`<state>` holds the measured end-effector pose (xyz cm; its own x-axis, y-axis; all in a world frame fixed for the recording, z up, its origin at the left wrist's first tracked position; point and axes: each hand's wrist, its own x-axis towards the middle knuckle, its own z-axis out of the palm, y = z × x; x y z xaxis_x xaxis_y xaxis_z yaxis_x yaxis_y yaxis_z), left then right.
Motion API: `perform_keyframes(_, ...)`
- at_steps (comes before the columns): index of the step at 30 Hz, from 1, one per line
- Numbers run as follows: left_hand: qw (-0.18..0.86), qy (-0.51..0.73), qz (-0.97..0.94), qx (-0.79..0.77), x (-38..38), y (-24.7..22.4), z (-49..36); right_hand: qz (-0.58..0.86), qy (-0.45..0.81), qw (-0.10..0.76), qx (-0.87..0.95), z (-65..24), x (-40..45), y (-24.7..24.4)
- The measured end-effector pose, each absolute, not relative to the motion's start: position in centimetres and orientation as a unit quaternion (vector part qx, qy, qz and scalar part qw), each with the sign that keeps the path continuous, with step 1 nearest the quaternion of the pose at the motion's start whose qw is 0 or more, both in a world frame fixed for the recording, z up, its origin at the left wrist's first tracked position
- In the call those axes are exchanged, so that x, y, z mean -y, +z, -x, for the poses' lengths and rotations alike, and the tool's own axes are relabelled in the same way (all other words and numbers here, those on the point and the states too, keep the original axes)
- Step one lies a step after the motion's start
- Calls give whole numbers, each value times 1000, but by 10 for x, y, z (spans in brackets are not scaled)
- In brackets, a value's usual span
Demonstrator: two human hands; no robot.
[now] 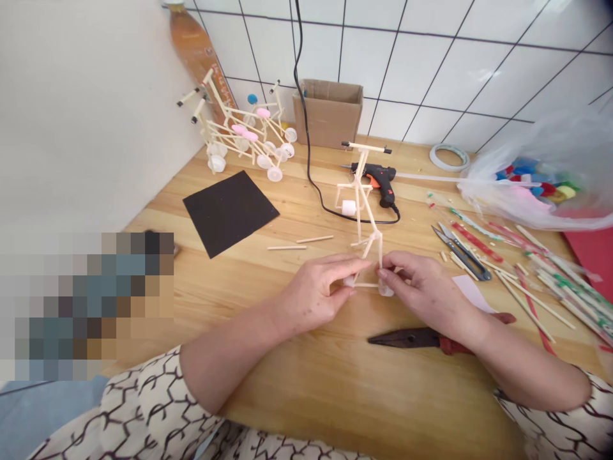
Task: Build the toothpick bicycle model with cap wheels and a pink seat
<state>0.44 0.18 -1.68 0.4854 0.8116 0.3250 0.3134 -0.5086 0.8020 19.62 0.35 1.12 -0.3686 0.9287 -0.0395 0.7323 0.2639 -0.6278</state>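
A small tricycle model (368, 211) made of thin wooden sticks stands on the table in front of me, its dark-tipped handlebar pointing away. My left hand (316, 287) pinches its near left end, around a white wheel (350, 280) that the fingers partly cover. On the other side, my right hand (419, 284) holds the near right corner with thumb and forefinger, just above a second white wheel (385, 289). A third white wheel (349, 207) sits at the far end below the handlebar. A short stick joins the two near wheels.
Behind the model lies a black glue gun (380, 182) with its cord. Similar stick models (244, 137), a bottle (194, 48) and a cardboard box (330, 115) stand at the back. Black sheet (230, 211) at left; pliers (407, 338), snips (462, 252), tape (449, 157) and sticks (527, 297) at right.
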Motion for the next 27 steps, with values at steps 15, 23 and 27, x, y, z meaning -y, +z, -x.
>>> perform_keyframes(15,345,360,-788,-360,-1,-18,-4,537,289,171,773,-196,-3,12)
perform_keyframes(23,345,358,-790,-359,-2,-18,-3,538,287,166,775,-197,-3,11)
perform_keyframes(27,345,357,-790,-361,-2,-17,-4,537,285,169,776,-196,-4,12)
